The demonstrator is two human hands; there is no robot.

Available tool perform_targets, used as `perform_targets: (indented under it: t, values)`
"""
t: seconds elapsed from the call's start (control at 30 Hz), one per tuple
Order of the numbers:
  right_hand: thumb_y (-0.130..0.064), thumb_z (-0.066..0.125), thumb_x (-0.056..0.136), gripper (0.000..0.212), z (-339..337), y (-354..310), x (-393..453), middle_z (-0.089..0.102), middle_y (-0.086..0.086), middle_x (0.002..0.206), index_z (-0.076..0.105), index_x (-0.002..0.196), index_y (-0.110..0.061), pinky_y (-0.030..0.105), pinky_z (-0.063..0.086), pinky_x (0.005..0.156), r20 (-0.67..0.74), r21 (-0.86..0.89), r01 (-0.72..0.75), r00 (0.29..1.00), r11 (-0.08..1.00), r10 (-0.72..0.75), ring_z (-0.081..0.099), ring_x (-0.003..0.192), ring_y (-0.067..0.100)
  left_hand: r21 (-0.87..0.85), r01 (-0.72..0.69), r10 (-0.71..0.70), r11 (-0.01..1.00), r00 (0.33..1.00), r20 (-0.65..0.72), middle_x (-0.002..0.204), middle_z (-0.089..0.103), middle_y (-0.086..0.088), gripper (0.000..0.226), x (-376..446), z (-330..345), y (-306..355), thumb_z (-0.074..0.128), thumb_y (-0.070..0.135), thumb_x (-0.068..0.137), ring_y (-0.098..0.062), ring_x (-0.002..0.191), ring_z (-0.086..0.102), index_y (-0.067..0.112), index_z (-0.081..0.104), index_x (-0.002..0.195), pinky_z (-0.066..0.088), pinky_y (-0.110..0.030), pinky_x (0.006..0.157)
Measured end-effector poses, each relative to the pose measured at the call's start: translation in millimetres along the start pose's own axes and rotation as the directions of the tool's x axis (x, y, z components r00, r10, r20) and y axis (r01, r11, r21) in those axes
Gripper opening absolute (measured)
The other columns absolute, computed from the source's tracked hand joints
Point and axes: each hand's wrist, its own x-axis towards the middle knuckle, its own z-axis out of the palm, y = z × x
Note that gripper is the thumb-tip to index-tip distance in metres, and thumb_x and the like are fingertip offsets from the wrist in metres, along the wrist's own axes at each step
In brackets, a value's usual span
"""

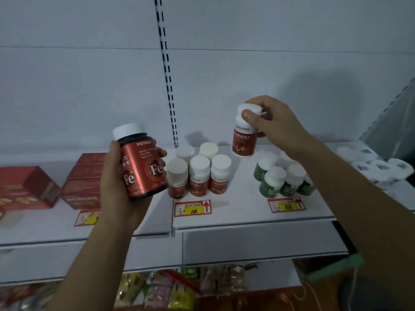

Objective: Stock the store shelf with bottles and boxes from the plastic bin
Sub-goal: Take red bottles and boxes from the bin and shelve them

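A white shelf (247, 218) against a white back panel carries red boxes (83, 182), red-label bottles (198, 176) and green bottles (280, 180). The left hand (119, 182) grips a dark Fe bottle (141, 162) upright before the boxes; the right hand (274, 122) pinches a small bottle (246, 133) by its cap above the shelf.

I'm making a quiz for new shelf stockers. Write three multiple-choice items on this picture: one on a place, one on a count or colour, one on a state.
1. Where do the green-labelled white-capped bottles stand?
A. right of the red-labelled group
B. left of the red boxes
C. on the floor

2. What colour is the cap of the large dark PIETRICK bottle?
A. black
B. white
C. green

3. What is the right hand doing?
A. hanging idle
B. pressing the shelf
C. holding a small red-labelled white bottle by its top

Answers: 1 A, they stand beyond the red-labelled bottles on the shelf; 2 B, a white cap shows above the left hand; 3 C, fingers curl round its cap.
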Motion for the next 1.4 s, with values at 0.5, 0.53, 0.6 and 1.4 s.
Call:
perform_targets:
  t: [0.5,0.53,0.6,1.4]
  values:
    - [-0.016,0.07,0.094,0.025,37,58,30,0.07,0.001,0.107,0.065,0.118,-0.02,0.036,0.061,0.077,0.391,-0.129,-0.03,0.917,0.991,0.079,0.07,0.095,0.025,-0.047,-0.087,0.074,0.995,0.97,-0.232,0.096,0.073,0.0,0.045,5,-9,-35,0.039,0.054,0.102,-0.015,0.09,0.067,0.021,0.067,0.115,0.057,-0.028,0.069]
    - [-0.015,0.071,0.094,0.026,39,60,30,0.071,0.002,0.108,0.065,0.119,-0.019,0.038,0.061,0.08,0.401,-0.125,-0.04,0.912,0.991,0.087,0.071,0.095,0.026,-0.046,-0.083,0.07,0.995,0.97,-0.233,0.096,0.073,0.0,0.045,5,-8,-36,0.039,0.054,0.102,-0.015,0.089,0.067,0.022,0.07,0.112,0.057,-0.028,0.07]
    - [-0.012,0.071,0.093,0.028,41,62,31,0.071,0.004,0.108,0.065,0.12,-0.016,0.042,0.062,0.084,0.417,-0.105,-0.059,0.904,0.993,0.097,0.072,0.093,0.027,-0.046,-0.073,0.06,0.996,0.97,-0.237,0.094,0.073,0.0,0.046,5,-8,-37,0.036,0.052,0.103,-0.014,0.087,0.068,0.022,0.071,0.108,0.057,-0.027,0.068]
    - [-0.006,0.064,0.093,0.021,63,51,43,0.07,0.006,0.116,0.07,0.11,-0.016,0.042,0.059,0.09,0.427,-0.021,-0.356,0.842,0.934,0.33,0.065,0.111,0.025,0.018,-0.004,0.008,1.0,0.98,-0.199,0.113,0.07,-0.012,0.055,8,-26,-48,0.049,0.06,0.09,-0.019,0.095,0.068,0.02,0.065,0.124,0.058,-0.034,0.074]
